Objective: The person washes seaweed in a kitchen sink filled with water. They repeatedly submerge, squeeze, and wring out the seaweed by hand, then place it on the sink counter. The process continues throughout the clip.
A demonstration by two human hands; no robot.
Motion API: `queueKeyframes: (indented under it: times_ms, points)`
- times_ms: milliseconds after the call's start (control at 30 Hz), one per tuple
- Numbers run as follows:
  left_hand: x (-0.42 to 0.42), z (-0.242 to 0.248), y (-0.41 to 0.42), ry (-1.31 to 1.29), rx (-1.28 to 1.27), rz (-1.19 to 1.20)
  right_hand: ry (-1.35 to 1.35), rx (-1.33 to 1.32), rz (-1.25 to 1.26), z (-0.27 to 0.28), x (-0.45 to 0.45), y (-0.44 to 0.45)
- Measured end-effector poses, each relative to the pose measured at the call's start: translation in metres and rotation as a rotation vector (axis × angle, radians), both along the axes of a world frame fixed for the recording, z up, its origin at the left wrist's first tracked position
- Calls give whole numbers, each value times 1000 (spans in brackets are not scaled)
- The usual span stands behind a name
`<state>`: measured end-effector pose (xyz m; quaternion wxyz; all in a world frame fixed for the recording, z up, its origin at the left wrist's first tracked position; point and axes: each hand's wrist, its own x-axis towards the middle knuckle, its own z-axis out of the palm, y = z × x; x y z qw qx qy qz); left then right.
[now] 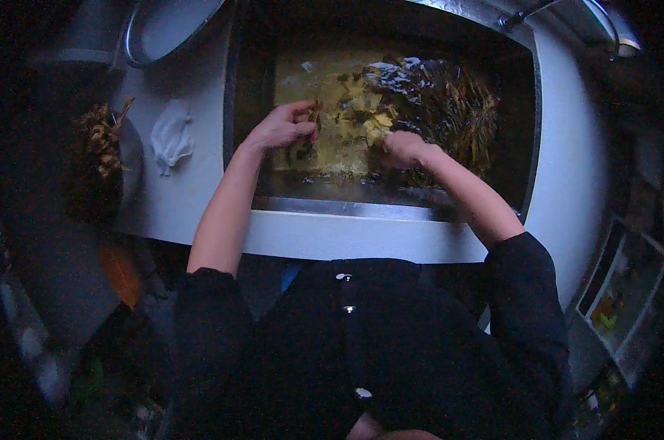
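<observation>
Before me, a metal-rimmed basin [332, 207] is set in a white counter. In it lies a yellow sheet-like surface [323, 71], partly covered by pale yellow pieces [380, 121]. My left hand [285, 125] is over the sheet's left part, thumb and forefinger apart, with nothing clearly held. My right hand [406, 148] is curled at the edge of the pale pieces. Its fingertips are hidden, so a grip cannot be made out. Brown, stringy plant matter [469, 121] fills the basin's right side, wet-looking, with shiny reflections [400, 74] at its upper edge.
Left of the basin, a crumpled white cloth or bag [172, 136] lies on the counter [205, 159]. Farther left is a bundle of brown, bulb-like plant material [103, 137]. A metal-rimmed round vessel [169, 27] stands at upper left. A rack with a metal frame [620, 302] is at right.
</observation>
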<state>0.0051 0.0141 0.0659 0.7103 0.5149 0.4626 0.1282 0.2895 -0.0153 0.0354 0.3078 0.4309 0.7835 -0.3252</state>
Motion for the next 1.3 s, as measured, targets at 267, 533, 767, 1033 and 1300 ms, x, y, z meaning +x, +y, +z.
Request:
queueKeyframes:
  times_ms: [267, 533, 767, 1033, 1300]
  points:
    - [23, 48, -6, -328, 184, 251, 1073, -81, -864, 69, -90, 31]
    - [28, 42, 7, -134, 105, -16, 1734, -262, -1277, 171, -29, 50]
    - [5, 5, 22, 778, 385, -863, 1770, -345, -1340, 200, 7, 21]
    - [127, -15, -24, 301, 872, -567, 1538, -133, -1487, 227, 41, -33]
    - [115, 3, -25, 496, 611, -988, 1499, 137, -1520, 265, 103, -94]
